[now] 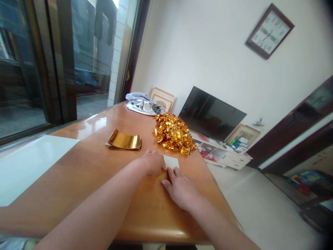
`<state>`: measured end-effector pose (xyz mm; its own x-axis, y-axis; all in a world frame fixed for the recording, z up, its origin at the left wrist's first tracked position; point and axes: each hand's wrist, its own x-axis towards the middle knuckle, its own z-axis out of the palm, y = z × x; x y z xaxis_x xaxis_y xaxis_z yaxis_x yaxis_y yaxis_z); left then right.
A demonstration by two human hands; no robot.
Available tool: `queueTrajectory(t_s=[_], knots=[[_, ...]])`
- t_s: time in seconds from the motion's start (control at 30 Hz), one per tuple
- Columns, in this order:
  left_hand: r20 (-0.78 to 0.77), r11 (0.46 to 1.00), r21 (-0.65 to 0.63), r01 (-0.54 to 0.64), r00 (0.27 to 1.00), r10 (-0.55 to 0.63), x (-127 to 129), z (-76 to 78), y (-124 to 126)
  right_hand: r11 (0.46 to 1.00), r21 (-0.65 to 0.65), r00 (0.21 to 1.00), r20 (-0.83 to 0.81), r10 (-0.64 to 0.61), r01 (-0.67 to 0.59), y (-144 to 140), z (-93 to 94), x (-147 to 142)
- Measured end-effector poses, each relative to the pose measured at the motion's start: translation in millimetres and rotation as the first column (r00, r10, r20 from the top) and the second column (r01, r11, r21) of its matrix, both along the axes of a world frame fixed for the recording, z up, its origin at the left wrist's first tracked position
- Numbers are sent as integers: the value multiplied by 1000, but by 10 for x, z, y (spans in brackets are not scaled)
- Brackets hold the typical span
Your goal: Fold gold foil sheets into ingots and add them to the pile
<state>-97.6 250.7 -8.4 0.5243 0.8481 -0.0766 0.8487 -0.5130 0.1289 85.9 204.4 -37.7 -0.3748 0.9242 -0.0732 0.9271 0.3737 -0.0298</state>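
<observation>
A small sheet of foil paper [172, 161] lies on the table in front of me, white side up, with a thin gold strip showing along its near edge. My left hand [153, 164] is closed at the sheet's left side, its curled fingers and thumb on the near left corner. Flat on the near edge rests my right hand [182, 185], fingers stretched out and thumb apart. Ahead and to the left is a stack of gold foil sheets [125, 140] with curled-up ends. Beyond my hands, a heap of folded gold foil pieces [173, 133] sits near the table's right edge.
The wooden table [104, 180] carries a white board or sheet [33, 163] at the left. Folded cloth and a tray-like item [142, 103] lie at its far end. Past the right edge stand a television [212, 113] and a white cabinet [223, 156].
</observation>
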Motion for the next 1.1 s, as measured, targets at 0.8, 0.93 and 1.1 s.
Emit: queueTrajectory(t_s=[0.8,0.93,1.1], knots=[[235,992,41,-117,966,104,-97,-63,108,983,-142,989,77,127,-115,-12,375,-107],[270,998,-2,-60,961,58,26,-74,100,981,-150,990,48,133,-125,-43,352,-102],[242,998,-61,-27,969,41,72,-119,105,977,-164,990,-1,140,-138,-66,323,-77]])
